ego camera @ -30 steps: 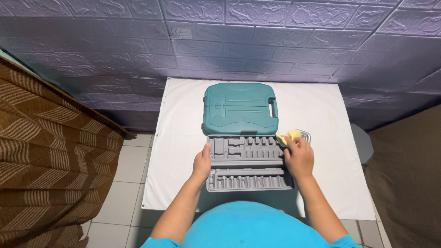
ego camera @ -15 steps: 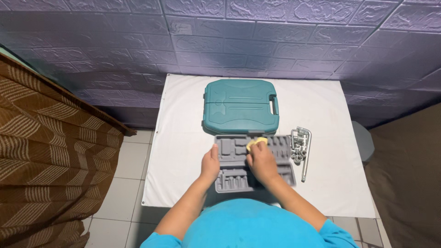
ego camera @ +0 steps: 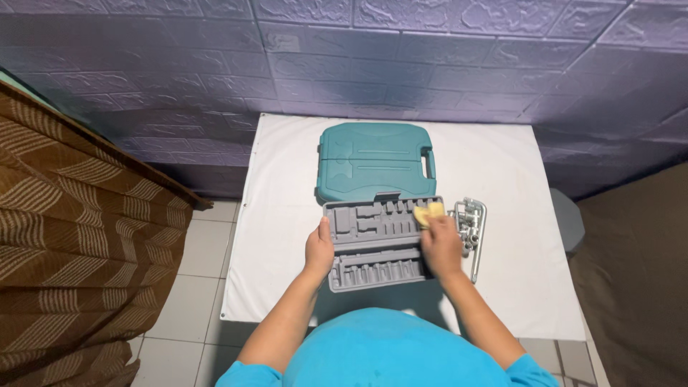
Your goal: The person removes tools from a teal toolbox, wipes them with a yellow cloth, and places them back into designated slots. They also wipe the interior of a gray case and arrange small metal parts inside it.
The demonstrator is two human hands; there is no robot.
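Bright turquoise short-sleeved shirt, plain and unmarked, sleeves ending above the elbows, forearms bare

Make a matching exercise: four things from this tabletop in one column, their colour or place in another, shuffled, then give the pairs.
Things:
1. closed tool case
2. moulded insert tray
3. cloth
4. loose metal tools

Descriptions:
A. yellow, under the right hand
B. grey, held at its left edge by the left hand
C. teal, at the far side of the white table
D. silver, lying right of the tray

Pairs: 1-C, 2-B, 3-A, 4-D
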